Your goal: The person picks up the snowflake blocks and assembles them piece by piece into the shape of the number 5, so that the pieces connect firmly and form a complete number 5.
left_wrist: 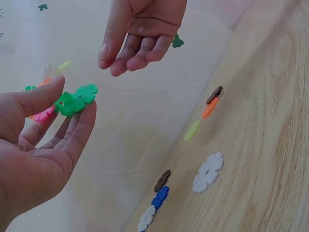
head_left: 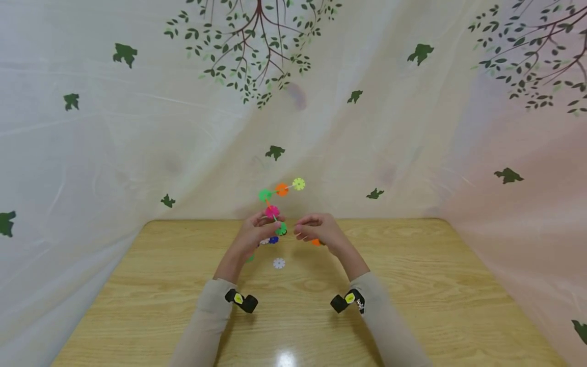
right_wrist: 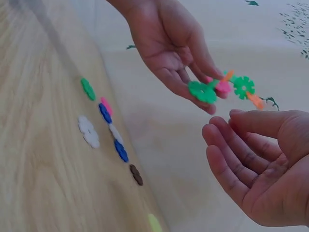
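My left hand (head_left: 251, 233) pinches a chain of interlocking snowflake discs by its near end, thumb on top and fingers below. A green disc (left_wrist: 83, 96) forms that end. Beyond the fingers the chain rises through a pink disc (head_left: 272, 211), another green disc (head_left: 265, 195) and an orange disc (head_left: 282, 189) to a yellow disc (head_left: 299, 184). Just right of the chain hovers my right hand (head_left: 324, 232), its fingers loosely bent and thumb close to the index fingertip. Nothing shows between them in the right wrist view.
Loose discs lie on the wooden table (head_left: 412, 285): a white disc (head_left: 278, 263) in front, a blue disc (right_wrist: 120, 151), a brown disc (right_wrist: 136, 175) and a green disc (right_wrist: 88, 89) behind it. Under my right hand lies an orange disc (left_wrist: 210, 108). A printed curtain (head_left: 206, 153) hangs behind the table.
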`<state>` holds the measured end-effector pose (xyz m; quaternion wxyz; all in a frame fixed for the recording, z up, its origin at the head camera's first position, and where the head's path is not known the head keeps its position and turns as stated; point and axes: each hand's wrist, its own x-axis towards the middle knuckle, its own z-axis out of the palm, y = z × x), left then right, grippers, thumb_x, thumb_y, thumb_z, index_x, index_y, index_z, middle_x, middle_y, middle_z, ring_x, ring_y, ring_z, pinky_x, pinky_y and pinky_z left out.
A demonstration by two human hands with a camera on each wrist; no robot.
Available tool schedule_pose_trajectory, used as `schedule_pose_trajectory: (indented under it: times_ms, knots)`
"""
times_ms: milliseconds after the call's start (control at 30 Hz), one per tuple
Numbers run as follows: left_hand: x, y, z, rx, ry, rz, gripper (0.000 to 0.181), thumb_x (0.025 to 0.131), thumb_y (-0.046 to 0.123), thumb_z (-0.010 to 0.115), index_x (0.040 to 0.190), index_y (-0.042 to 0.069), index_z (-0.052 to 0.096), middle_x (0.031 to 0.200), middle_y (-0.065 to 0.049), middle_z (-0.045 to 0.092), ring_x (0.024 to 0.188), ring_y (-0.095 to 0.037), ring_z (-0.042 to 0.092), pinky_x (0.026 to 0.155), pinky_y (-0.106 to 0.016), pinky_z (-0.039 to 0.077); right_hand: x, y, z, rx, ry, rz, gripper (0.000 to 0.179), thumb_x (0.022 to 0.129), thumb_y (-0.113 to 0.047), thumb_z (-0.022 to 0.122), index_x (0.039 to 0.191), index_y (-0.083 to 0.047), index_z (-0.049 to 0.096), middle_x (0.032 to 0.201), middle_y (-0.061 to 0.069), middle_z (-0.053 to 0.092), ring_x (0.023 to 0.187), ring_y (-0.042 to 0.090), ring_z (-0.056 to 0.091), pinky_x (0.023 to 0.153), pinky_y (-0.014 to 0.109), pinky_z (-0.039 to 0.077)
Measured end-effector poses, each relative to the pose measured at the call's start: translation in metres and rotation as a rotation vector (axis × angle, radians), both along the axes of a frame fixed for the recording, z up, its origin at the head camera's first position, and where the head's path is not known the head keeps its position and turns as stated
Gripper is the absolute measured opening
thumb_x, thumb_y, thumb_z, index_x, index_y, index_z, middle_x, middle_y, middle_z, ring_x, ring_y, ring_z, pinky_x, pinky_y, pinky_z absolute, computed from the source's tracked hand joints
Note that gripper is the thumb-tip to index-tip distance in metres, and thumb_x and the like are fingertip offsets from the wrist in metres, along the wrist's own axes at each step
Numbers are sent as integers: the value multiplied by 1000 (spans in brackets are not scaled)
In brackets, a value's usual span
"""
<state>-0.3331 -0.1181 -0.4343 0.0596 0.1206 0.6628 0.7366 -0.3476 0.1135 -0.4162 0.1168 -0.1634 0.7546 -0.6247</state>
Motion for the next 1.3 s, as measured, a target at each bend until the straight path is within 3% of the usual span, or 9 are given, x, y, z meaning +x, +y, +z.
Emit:
schedule_pose_trajectory:
  times_ms: [133, 267, 367, 467, 633, 767, 900, 1100, 1300]
  knots:
    - [-1, 0, 1, -21, 4, -16, 37, 100, 10, 64, 136, 4, 56, 133, -18, 65, 104, -12, 69, 102, -42, 55, -5, 13, 7, 65, -10, 17, 31, 97, -14, 70, 117, 10, 66, 99, 12, 78, 90, 30, 76, 96, 61, 55]
    - [0, 0, 1, -23, -2, -26, 39, 100, 9, 64, 138, 4, 56, 137, -22, 62, 104, -11, 69, 103, -44, 54, -9, 24, 8, 161, 0, 29, 26, 97, -12, 69, 114, 8, 68, 97, 13, 77, 92, 38, 74, 93, 63, 55]
    - [1, -1, 2, -21, -10, -32, 39, 99, 8, 66, 136, 3, 56, 135, -19, 65, 104, -11, 70, 104, -47, 54, -15, 33, 2, 245, 19, 41, 22, 96, -12, 70, 109, 6, 70, 95, 15, 76, 89, 38, 73, 87, 59, 58]
    - [2, -1, 3, -23, -8, -39, 43, 98, 8, 67, 137, -1, 52, 133, -16, 67, 104, -10, 70, 99, -42, 57, -19, 41, -3, 316, 43, 65, 23, 96, -10, 69, 110, 8, 70, 96, 21, 75, 86, 37, 71, 81, 53, 60]
    - [2, -1, 2, -17, -10, -46, 49, 98, 8, 67, 141, -6, 46, 126, -10, 72, 100, -10, 71, 97, -42, 58, -28, 53, -12, 396, 115, 88, 20, 93, -3, 70, 108, 11, 69, 95, 22, 74, 79, 21, 68, 75, 41, 60]
    - [1, 1, 0, 2, -10, -49, 45, 97, 6, 68, 137, -4, 50, 120, -7, 74, 96, -10, 73, 99, -46, 57, -33, 62, -20, 470, 173, 97, 17, 88, 2, 72, 104, 9, 70, 94, 20, 74, 78, 16, 64, 71, 29, 56]
    - [2, 2, -2, 15, -12, -39, 37, 96, 5, 69, 131, 4, 56, 121, -9, 74, 97, -11, 73, 100, -50, 56, -41, 67, -28, 515, 189, 100, 21, 87, 3, 74, 106, 9, 71, 92, 20, 73, 76, 17, 63, 67, 28, 54]
    - [3, 3, -3, 13, -10, -15, 32, 95, 2, 70, 125, 5, 60, 115, -6, 70, 97, -13, 70, 100, -54, 55, -51, 72, -36, 546, 197, 122, 28, 89, -1, 76, 115, 7, 71, 103, 20, 73, 87, 20, 66, 72, 29, 56]
    - [2, 2, -4, -9, -24, 1, 29, 93, 3, 71, 121, 6, 64, 106, 1, 69, 92, -13, 69, 89, -43, 59, -56, 72, -40, 557, 203, 157, 29, 89, -2, 76, 117, 7, 72, 108, 20, 74, 93, 20, 64, 79, 28, 54]
